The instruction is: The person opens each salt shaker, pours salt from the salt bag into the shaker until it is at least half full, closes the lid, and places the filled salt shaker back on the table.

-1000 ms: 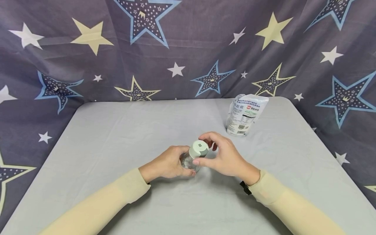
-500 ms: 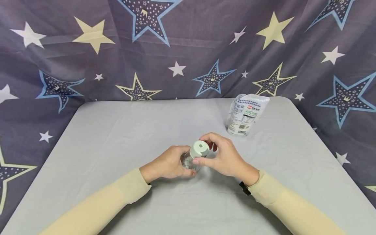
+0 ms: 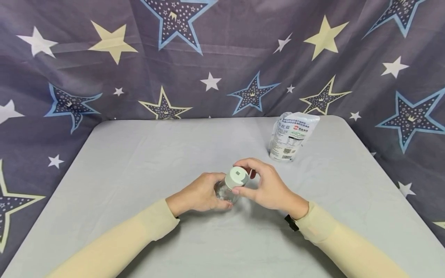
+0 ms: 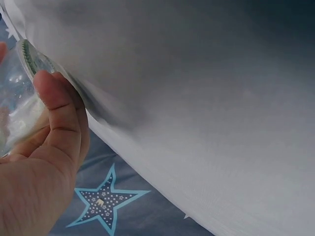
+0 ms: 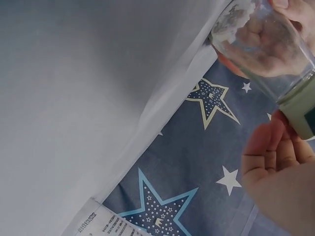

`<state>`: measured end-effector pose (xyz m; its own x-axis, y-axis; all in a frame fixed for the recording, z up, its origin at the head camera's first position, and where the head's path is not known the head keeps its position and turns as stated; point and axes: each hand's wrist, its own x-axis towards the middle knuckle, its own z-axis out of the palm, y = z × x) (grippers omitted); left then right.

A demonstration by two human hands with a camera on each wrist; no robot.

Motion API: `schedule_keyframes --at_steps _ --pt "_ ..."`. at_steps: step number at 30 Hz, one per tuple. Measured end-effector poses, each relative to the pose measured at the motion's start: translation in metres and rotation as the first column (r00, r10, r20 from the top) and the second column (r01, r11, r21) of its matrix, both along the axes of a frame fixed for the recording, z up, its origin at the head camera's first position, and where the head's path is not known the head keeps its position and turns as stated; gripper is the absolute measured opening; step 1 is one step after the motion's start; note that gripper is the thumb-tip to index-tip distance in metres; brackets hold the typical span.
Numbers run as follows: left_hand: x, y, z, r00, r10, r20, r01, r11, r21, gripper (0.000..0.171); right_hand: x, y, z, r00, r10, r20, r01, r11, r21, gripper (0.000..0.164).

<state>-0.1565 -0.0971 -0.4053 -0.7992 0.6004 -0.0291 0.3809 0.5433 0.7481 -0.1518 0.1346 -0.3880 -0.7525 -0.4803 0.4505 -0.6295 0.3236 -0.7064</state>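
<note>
Around the clear glass body of a seasoning jar [image 3: 222, 190], my left hand [image 3: 199, 192] curls its fingers and thumb. A pale green lid [image 3: 237, 176] with a small square mark tops the jar, which tilts toward the right. My right hand [image 3: 269, 186] holds that lid, thumb on the near side and fingers on the far side. White grains cling inside near the jar's base [image 5: 234, 22] in the right wrist view. In the left wrist view, the left fingers [image 4: 63, 110] wrap the glass close over the table.
A white printed pouch [image 3: 292, 137] with Chinese lettering stands at the back right of the table. The table [image 3: 156, 150] has a pale grey cover. Behind it hangs a dark curtain [image 3: 236, 38] patterned with stars. A black band [image 3: 291, 223] shows at the right cuff.
Both hands stay on the jar. The right thumb and fingers have shifted slightly on the lid; the camera view has drifted a little.
</note>
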Motion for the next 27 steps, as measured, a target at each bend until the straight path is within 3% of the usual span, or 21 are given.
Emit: schedule_keyframes --at_steps 10,18,27 --pt "-0.0001 0.0000 -0.0008 1.000 -0.005 -0.009 0.005 1.000 -0.015 0.053 -0.0006 0.0031 0.0002 0.997 0.077 -0.025 -0.076 0.997 0.009 0.066" --pt "-0.0001 0.0011 -0.0005 1.000 0.008 -0.012 -0.008 1.000 -0.011 0.047 0.0006 -0.0004 -0.0001 0.998 -0.049 -0.031 0.050 0.998 0.039 0.065" --pt "0.0003 0.0011 -0.0001 1.000 0.007 -0.008 -0.007 1.000 -0.006 0.046 0.0015 -0.0046 0.0006 0.995 -0.089 -0.053 0.090 0.996 0.025 0.050"
